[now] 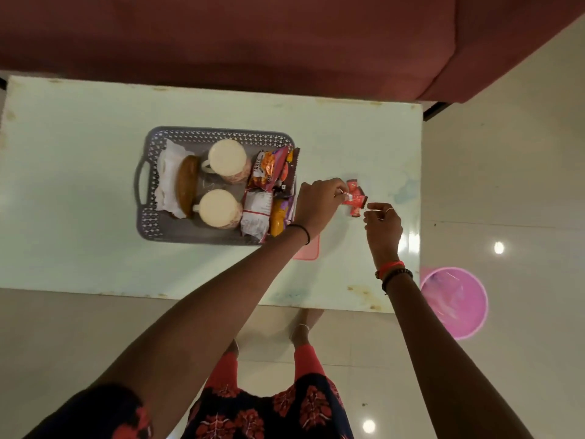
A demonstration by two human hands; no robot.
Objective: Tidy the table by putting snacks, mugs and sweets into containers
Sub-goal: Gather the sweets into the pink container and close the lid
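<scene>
Red sweets point(354, 199) lie on the counter point(79, 185), right of the tray point(215, 134); left hand point(318, 202) grip pinches their left end, right hand point(383, 221) grip narrow, empty, just beside

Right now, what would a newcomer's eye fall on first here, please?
The two hands, left hand and right hand, meet over red sweet wrappers right of the grey basket. The basket holds two upturned mugs and snack packets.
</scene>
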